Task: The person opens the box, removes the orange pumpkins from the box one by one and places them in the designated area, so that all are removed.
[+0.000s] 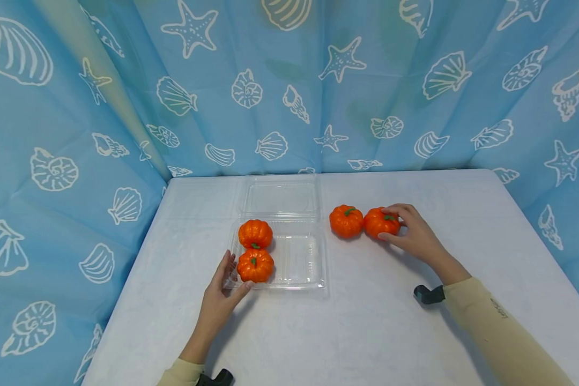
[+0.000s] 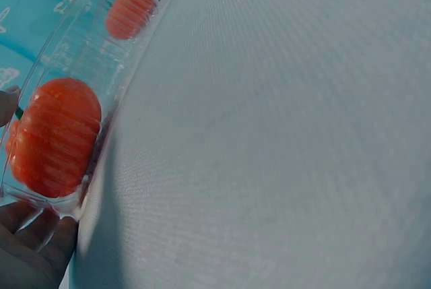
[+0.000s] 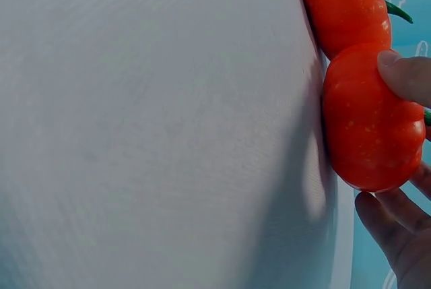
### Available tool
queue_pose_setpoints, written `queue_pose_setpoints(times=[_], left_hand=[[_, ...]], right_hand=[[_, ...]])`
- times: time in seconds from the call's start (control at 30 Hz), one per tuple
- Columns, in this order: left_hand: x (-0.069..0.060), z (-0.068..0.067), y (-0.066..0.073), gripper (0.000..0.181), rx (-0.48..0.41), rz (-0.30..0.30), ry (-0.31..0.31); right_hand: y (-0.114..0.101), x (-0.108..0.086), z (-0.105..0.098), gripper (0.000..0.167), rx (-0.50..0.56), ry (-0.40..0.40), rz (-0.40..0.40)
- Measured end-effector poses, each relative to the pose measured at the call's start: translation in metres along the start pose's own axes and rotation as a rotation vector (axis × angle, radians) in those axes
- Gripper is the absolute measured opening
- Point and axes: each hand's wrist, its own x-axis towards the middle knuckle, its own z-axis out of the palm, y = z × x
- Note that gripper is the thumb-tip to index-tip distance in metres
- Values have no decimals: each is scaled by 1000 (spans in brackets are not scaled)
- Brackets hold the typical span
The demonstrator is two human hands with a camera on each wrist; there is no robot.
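Observation:
Two small orange toy pumpkins, a rear one (image 1: 255, 234) and a front one (image 1: 255, 265), sit in the left half of a clear plastic clamshell box (image 1: 296, 268). My left hand (image 1: 219, 303) holds that box at its front left corner, thumb at the front rim and fingers along the left side. To the right of the box, two more pumpkins stand side by side on the table, touching. My right hand (image 1: 415, 236) grips the right-hand pumpkin (image 3: 370, 120), thumb on its near side and fingers around the far side. The other pumpkin (image 1: 346, 221) is on its left.
The box's lid (image 1: 280, 195) lies folded back behind its base. A white cloth covers the table (image 1: 366, 332). Blue curtains (image 1: 289, 64) with white shell prints hang along the back and sides. Dark camera mounts (image 1: 428, 295) sit at both wrists.

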Motion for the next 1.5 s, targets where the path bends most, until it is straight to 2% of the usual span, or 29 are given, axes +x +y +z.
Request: queue_pose_setpoints(times=[0.4, 0.6, 0.8, 0.93, 1.07, 1.23, 1.5], left_hand=[[0, 0, 0, 88, 12, -4, 0], [1, -1, 0, 88, 11, -2, -5], [1, -1, -1, 88, 16, -6, -6], [1, 0, -1, 87, 15, -3, -4], [2, 0, -1, 89, 16, -6, -6], [3, 1, -1, 90, 20, -9, -11], [2, 0, 1, 89, 9, -7, -1]], right_hand=[[-8, -2, -4, 81, -13, -25, 41], [-8, -3, -4, 81, -32, -11, 19], [-12, -3, -4, 73, -40, 62, -28], [-23, -4, -4, 67, -49, 112, -57], [-39, -6, -3, 63, -12, 118, -90], [-61, -6, 5, 60, 39, 84, -127], [-92, 1, 26, 58, 89, -12, -265]])
